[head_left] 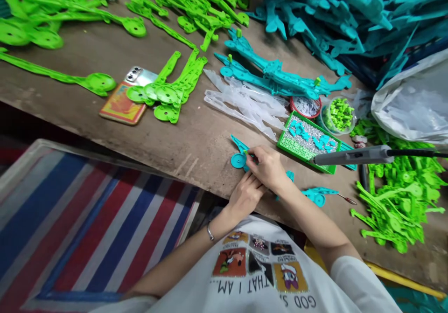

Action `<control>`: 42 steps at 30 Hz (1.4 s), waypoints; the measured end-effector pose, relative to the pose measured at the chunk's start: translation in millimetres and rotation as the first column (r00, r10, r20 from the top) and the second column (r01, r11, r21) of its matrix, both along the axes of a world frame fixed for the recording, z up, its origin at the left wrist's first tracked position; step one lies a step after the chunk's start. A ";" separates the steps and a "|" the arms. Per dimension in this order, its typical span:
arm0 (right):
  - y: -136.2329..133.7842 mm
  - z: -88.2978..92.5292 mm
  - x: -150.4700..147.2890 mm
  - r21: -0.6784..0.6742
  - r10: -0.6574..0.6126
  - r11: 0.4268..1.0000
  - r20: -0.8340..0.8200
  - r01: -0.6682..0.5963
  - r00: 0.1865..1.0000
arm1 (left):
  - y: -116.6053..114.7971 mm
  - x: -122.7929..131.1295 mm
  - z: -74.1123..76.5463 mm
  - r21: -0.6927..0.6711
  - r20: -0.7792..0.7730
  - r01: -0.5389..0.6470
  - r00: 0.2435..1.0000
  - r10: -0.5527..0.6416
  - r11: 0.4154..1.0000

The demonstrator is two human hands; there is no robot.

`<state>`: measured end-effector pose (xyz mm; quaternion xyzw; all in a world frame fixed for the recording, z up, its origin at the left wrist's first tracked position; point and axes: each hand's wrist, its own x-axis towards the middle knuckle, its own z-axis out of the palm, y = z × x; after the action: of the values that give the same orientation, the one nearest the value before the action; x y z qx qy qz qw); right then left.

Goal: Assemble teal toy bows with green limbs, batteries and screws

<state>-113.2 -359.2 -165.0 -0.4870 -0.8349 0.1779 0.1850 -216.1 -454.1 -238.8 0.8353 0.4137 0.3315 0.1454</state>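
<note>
A teal plastic part (238, 156) with a round end lies near the table's front edge. My right hand (268, 166) pinches a tiny green peg (245, 152) against that part, fingers closed. My left hand (246, 196) rests just below it, fingers curled onto the same teal part, mostly covered by the right hand. Another teal part (317, 194) lies to the right of my wrist.
A green tray of screws (308, 141), a tub of green pegs (339, 115), an electric screwdriver (353, 156) and clear plastic pieces (245, 103) lie beyond. Green parts (171, 89) cover a phone (126, 99). Teal pile (350, 10) far right; striped bag (87, 229) at left.
</note>
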 end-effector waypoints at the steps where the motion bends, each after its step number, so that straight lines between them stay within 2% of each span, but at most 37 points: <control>1: 0.5 0.3 -0.8 0.003 0.000 1.000 0.009 0.000 1.000 | 0.0 0.0 0.5 0.000 -0.002 0.000 1.000 0.000 1.000; 7: 1.5 -2.9 -4.0 0.001 0.032 0.999 0.103 -0.032 0.994 | -0.1 0.5 1.7 0.026 0.020 -0.015 1.000 0.015 1.000; 13: -1.9 -11.3 -5.6 -0.018 -0.022 1.000 0.120 0.025 0.993 | -1.5 1.4 -1.3 0.030 0.008 -0.019 1.000 0.019 0.999; 21: 7.1 -4.3 -12.2 -0.115 0.075 0.992 0.235 -0.049 0.969 | 0.7 0.7 -0.5 0.054 0.007 -0.024 1.000 0.024 0.998; 26: 15.7 -13.2 -14.1 -0.155 0.050 0.988 0.202 -0.018 0.978 | -0.5 -2.0 -1.0 0.049 -0.030 -0.022 0.999 0.024 0.999; 30: 10.6 -20.8 -6.3 -0.192 0.087 0.979 0.056 -0.074 0.995 | -1.4 -6.5 -9.8 0.113 -0.071 -0.043 0.996 0.051 0.993; 32: -1.9 -14.8 8.6 -0.163 0.134 0.976 -0.081 -0.145 0.988 | 0.9 -8.6 -14.9 0.171 -0.079 -0.063 0.994 0.077 0.983; 34: -21.4 -0.4 35.0 -0.138 0.180 0.968 -0.192 -0.208 0.965 | 3.8 -9.9 -17.9 0.185 -0.070 -0.048 0.996 0.062 0.982; 36: -41.6 20.0 75.0 -0.281 0.231 0.919 -0.187 -0.277 0.955 | 5.5 -9.9 -18.2 0.169 -0.057 -0.010 0.998 0.019 0.986; 38: -53.6 42.1 126.3 -0.502 0.206 0.836 -0.089 -0.222 0.975 | 5.8 -8.9 -17.1 0.152 -0.041 0.005 0.999 0.001 0.988; 40: -52.5 61.8 181.3 -0.499 0.106 0.859 -0.047 -0.116 0.993 | 5.3 -7.9 -16.2 0.157 -0.014 -0.016 1.000 0.018 0.987; 42: -38.6 77.3 229.8 -0.418 -0.050 0.908 -0.034 0.031 0.998 | 4.9 -7.6 -16.4 0.150 -0.006 -0.018 1.000 0.019 0.988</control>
<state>116.6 -397.8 -87.6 -0.5283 -0.7632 0.3588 0.0986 -223.7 -449.2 -255.2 0.8413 0.3960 0.3598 0.0772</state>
